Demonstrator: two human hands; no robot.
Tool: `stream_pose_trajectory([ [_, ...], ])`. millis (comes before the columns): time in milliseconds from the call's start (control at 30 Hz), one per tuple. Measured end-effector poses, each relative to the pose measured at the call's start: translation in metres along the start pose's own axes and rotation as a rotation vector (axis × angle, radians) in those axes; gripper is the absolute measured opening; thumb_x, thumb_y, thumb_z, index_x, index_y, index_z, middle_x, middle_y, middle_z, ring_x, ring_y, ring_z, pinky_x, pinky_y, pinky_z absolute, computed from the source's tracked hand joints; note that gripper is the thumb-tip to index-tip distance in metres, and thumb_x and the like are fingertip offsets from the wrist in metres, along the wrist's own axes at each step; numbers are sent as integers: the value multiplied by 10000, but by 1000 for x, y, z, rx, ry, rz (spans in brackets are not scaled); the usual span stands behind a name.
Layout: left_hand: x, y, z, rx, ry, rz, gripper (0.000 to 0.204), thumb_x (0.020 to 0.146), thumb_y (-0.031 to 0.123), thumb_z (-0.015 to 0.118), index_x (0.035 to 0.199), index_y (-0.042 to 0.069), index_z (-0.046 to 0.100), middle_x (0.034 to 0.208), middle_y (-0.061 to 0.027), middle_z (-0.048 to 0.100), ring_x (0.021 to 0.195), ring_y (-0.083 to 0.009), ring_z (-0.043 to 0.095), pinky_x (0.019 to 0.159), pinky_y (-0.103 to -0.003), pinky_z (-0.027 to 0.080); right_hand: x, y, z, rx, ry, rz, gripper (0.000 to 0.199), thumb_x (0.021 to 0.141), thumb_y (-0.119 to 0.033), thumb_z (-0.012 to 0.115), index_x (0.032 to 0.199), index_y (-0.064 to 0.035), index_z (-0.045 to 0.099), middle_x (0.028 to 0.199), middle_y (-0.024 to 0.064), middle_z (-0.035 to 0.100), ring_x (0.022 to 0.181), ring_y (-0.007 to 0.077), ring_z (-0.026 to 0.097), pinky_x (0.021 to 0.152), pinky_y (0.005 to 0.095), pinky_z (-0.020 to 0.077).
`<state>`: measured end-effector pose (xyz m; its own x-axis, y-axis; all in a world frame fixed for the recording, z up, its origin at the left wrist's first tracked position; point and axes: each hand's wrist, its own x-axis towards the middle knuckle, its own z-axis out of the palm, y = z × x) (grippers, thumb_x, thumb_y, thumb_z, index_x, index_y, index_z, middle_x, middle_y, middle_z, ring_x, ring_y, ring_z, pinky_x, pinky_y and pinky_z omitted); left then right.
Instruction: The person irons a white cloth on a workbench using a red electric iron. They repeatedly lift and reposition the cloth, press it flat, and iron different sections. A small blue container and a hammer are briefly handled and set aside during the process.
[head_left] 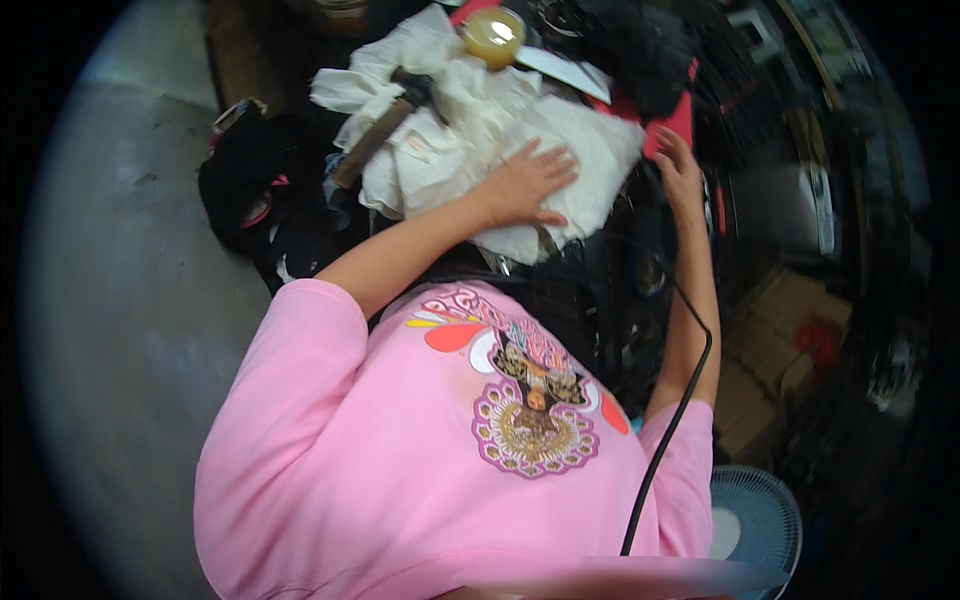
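My left hand (525, 187) lies flat, fingers spread, on a pile of white cloth (590, 165). Just beyond the cloth's right edge is my right hand (681, 172), its fingers apart and slightly bent beside a red piece of material (672, 128); whether they touch it I cannot tell. A hammer with a wooden handle (375, 145) and dark head rests across the cloth's left part. At the cloth's far edge sits a round, shiny, yellowish thing (493, 38), with a flat white piece (563, 72) next to it.
A black bundle with pink trim (250, 190) is at the left, above the grey floor (130, 320). Cardboard (765, 365) and a fan (760, 520) stand at the right. A black cable (682, 405) runs past my right arm. Dark material (650, 60) lies at the back.
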<state>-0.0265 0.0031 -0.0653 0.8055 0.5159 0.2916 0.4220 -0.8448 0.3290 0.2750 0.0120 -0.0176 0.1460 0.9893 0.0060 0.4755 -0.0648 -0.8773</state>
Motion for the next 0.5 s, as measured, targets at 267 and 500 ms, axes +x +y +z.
stream_pose_trajectory([
  [267,-1,2,2,-8,17,-6,776,818,680,533,1278,58,591,1413,-108,497,1391,-281,364,1149,-530,236,80,-148,45,-710,-174,-673,504,861,-79,600,1328,-267,575,1242,55,639,1161,248,581,956,364,487],
  [500,-4,4,7,-85,72,-32,707,786,596,644,1286,107,540,1427,-65,463,1401,-240,339,1162,-510,211,115,-172,145,-1137,-169,-837,486,847,-86,555,1250,-343,649,1477,56,444,1390,297,362,1136,483,275],
])
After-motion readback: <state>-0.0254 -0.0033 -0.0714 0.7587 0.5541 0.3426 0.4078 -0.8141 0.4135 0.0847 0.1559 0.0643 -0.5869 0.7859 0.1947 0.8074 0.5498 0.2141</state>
